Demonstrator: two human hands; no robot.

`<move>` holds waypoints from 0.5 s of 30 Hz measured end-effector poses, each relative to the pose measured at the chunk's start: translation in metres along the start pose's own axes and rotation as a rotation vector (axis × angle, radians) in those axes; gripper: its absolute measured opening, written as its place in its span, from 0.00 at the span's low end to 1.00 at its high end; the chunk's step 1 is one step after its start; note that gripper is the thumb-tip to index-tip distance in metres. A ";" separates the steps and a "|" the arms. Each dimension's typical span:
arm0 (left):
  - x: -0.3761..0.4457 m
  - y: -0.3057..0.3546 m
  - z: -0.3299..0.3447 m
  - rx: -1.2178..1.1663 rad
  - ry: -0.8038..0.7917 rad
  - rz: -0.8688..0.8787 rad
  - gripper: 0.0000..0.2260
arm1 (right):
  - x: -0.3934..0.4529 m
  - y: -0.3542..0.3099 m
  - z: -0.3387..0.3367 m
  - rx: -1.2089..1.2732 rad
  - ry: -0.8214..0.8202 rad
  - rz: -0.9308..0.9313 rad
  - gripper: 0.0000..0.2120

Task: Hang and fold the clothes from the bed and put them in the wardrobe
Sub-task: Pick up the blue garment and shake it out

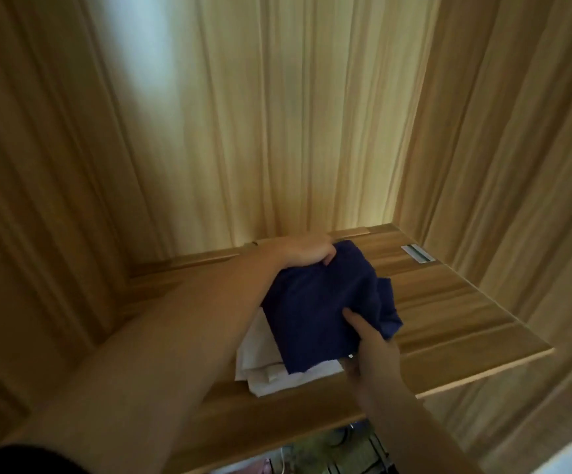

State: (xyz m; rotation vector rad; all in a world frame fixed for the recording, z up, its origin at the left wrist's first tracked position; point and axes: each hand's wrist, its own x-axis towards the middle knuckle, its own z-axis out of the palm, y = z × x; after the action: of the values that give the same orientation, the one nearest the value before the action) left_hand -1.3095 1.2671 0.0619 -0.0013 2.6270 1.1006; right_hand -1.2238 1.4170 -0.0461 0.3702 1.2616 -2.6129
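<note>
From the head cam: my left hand [306, 253] is curled over the far corner of the folded navy garment [322, 307] and my right hand [371, 350] pinches its near edge, thumb on top. It runs lengthwise between my hands, already on the white folded clothes [260, 362] on the wardrobe shelf [455, 302]. There's bare shelf off to the right of my fingers, and the back wall is just past the left ones, so I reckon I just let go.

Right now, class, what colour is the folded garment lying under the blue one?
White, seen in the head view.
</note>
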 end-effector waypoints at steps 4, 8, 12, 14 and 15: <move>0.048 -0.029 0.023 0.291 0.016 0.116 0.23 | 0.034 0.020 -0.001 -0.017 -0.072 0.238 0.18; 0.044 -0.081 0.063 0.727 0.240 0.191 0.20 | 0.049 0.015 -0.016 -0.239 -0.135 0.381 0.19; 0.032 -0.096 0.076 0.755 0.473 0.249 0.22 | 0.065 -0.025 -0.029 -0.854 -0.177 0.154 0.25; 0.024 -0.096 0.082 0.701 0.624 0.244 0.21 | 0.076 -0.030 -0.032 -1.294 -0.090 -0.283 0.33; 0.020 -0.098 0.085 0.682 0.677 0.220 0.21 | 0.081 -0.027 -0.032 -1.469 -0.120 -0.530 0.34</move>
State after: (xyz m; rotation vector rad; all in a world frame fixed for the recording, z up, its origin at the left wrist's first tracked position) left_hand -1.2950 1.2599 -0.0684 0.0713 3.5546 0.1950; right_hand -1.3041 1.4520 -0.0710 -0.4252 2.9308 -1.2101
